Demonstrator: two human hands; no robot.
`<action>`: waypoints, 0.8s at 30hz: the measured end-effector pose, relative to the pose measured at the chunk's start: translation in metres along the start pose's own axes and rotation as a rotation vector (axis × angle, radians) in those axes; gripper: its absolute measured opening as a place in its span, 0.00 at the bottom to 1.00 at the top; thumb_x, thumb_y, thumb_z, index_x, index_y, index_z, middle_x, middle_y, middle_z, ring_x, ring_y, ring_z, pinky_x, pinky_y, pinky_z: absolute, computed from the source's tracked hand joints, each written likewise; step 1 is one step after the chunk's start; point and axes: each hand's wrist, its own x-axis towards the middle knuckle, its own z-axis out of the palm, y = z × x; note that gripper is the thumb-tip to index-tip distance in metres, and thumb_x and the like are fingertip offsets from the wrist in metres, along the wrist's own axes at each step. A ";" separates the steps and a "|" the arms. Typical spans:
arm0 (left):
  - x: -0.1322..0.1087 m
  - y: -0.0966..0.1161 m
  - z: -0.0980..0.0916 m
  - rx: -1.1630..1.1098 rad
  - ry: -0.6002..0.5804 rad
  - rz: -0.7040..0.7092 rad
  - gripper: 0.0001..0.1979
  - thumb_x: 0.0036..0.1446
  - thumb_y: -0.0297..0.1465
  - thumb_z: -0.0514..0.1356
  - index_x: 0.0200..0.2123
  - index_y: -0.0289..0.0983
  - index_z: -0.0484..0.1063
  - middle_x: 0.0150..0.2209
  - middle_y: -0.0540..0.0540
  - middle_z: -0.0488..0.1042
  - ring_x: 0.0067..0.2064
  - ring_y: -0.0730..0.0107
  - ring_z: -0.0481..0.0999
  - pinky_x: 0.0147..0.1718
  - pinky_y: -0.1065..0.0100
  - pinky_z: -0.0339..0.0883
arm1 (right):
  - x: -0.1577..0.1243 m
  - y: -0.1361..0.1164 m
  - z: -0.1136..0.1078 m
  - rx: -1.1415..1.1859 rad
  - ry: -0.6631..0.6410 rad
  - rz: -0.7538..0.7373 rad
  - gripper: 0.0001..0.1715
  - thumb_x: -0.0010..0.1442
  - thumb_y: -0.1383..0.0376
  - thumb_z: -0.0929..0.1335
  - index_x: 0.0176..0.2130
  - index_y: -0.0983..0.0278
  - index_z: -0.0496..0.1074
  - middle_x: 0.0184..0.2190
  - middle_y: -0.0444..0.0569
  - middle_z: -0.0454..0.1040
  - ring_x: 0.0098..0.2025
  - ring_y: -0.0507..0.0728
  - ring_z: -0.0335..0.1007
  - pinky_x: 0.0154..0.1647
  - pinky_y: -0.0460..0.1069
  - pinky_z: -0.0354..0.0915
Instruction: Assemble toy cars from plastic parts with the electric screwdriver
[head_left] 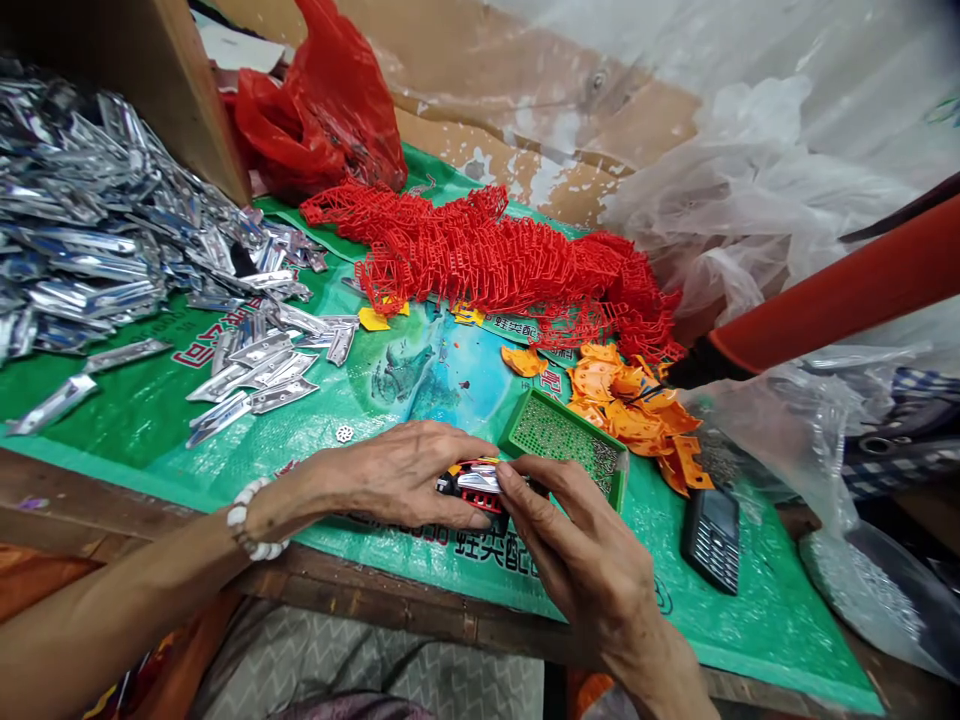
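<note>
Left hand and right hand are clamping one small red-and-black part between their grips, near the desk's front edge.
Fingers are covering much of it, leaving its shape unclear; one green tray and one phone are lying rightward; silver pieces, cut off at left, are overlapping uncountably.

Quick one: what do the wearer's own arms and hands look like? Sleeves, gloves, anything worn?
Left hand: no glove, forearm bare as far as the frame shows, with a bracelet of pale, rounded beads on the wrist. Right hand: no glove, no sleeve on the visible part of the forearm, nothing visible on the wrist. No cables or markings that I can make out.
</note>
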 end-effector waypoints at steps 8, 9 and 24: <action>0.005 -0.004 0.001 -0.006 0.002 -0.018 0.24 0.62 0.44 0.64 0.58 0.41 0.71 0.56 0.43 0.76 0.57 0.51 0.74 0.56 0.59 0.64 | -0.010 -0.002 0.001 -0.084 0.052 -0.073 0.27 0.57 0.86 0.67 0.55 0.74 0.69 0.48 0.63 0.72 0.50 0.59 0.68 0.47 0.54 0.73; 0.005 -0.003 0.001 -0.007 0.005 -0.011 0.24 0.62 0.44 0.64 0.58 0.41 0.72 0.56 0.43 0.76 0.56 0.52 0.74 0.55 0.60 0.64 | -0.011 -0.002 0.002 -0.090 0.054 -0.076 0.26 0.57 0.86 0.67 0.54 0.75 0.69 0.49 0.64 0.72 0.51 0.60 0.68 0.48 0.55 0.73; 0.004 -0.009 0.005 0.003 -0.019 -0.085 0.32 0.62 0.46 0.64 0.64 0.40 0.65 0.62 0.40 0.70 0.62 0.51 0.69 0.60 0.57 0.60 | -0.001 0.003 -0.008 0.044 -0.106 -0.015 0.22 0.61 0.83 0.66 0.54 0.73 0.70 0.47 0.59 0.75 0.50 0.56 0.70 0.50 0.52 0.72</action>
